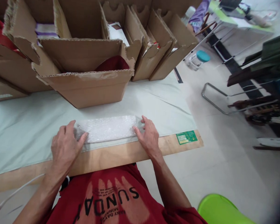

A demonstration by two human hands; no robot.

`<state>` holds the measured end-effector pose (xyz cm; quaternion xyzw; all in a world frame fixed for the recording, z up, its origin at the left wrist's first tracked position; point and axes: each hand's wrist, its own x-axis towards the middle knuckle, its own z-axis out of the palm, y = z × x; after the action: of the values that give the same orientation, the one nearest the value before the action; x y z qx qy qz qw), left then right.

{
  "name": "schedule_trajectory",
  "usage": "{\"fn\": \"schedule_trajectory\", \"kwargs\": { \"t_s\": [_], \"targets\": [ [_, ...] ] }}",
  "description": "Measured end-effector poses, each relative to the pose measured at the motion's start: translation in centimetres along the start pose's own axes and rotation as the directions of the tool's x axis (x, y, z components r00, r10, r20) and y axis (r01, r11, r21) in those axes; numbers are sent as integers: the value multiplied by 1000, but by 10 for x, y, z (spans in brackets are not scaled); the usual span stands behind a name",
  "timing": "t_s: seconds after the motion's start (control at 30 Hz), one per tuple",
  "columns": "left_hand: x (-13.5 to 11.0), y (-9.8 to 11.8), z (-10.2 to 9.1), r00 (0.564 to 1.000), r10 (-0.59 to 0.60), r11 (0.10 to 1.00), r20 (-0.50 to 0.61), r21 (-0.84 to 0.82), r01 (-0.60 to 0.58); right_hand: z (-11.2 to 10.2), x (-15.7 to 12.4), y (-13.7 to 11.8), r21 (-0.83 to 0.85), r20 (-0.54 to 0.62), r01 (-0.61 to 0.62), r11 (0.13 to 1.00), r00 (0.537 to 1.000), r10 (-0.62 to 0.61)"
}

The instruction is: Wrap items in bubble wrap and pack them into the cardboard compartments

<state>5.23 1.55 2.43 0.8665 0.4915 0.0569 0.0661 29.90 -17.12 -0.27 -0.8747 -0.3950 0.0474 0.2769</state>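
A flat, long package in bubble wrap (110, 128) lies lengthwise on the cloth near the table's front edge. My left hand (66, 141) grips its left end, thumb on the near corner and fingers at the far side. At the opposite end my right hand (149, 135) pinches the loose clear wrap between thumb and fingers. What is inside the wrap cannot be made out. Just beyond it stands an open cardboard box (88, 88) with something dark red (113, 63) in it.
More open cardboard boxes (161, 49) stand along the back. Pale green cloth (165, 109) covers the wooden table (107, 158); a green label (186, 137) sits at its right corner. A white cable (21, 193) runs at lower left. A green stool (219, 208) is at lower right.
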Motion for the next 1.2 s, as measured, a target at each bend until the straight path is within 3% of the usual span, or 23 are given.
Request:
{"fn": "schedule_trajectory", "kwargs": {
  "t_s": [0.1,0.27,0.33,0.47,0.6,0.7,0.8,0.87,0.97,1.0,1.07,1.13,1.2],
  "targets": [
    [1,1,-1,997,-38,999,71,-30,40,1,18,-3,-22,59,14,1000,998,-12],
    [-1,-4,0,988,-8,992,153,-120,26,2,38,-27,-6,279,5,1000,960,-3],
    [0,-8,-4,991,23,994,129,-108,-9,-5,29,-35,104,306,-4,995,952,-28],
    [20,-8,-18,995,98,995,30,-9,-98,-13,-11,-50,433,237,3,902,964,-117],
    [41,3,-21,989,91,996,-113,-1,-92,6,-47,-65,473,302,-125,872,953,-28],
    [21,8,-13,966,165,978,-199,-94,-186,21,-57,-69,423,265,-141,895,964,27],
    [-25,5,-4,876,440,834,-195,-274,-480,23,-56,-68,471,279,-158,868,960,23],
    [-53,2,2,813,562,735,-154,-359,-576,19,-54,-70,574,387,-259,777,922,22],
    [-73,1,10,798,592,703,-111,-413,-579,16,-51,-79,708,592,-509,490,806,-18],
    [-74,1,13,812,572,708,-117,-430,-560,16,-50,-84,726,627,-565,393,778,-41],
    [-71,2,17,875,462,731,-144,-496,-468,18,-46,-95,756,634,-602,257,771,-62],
    [-65,4,18,957,264,754,-119,-593,-282,23,-42,-103,790,601,-584,186,798,-44],
    [-56,6,17,996,83,751,-7,-656,-67,30,-38,-107,813,570,-559,164,822,-20]
  ]
}}
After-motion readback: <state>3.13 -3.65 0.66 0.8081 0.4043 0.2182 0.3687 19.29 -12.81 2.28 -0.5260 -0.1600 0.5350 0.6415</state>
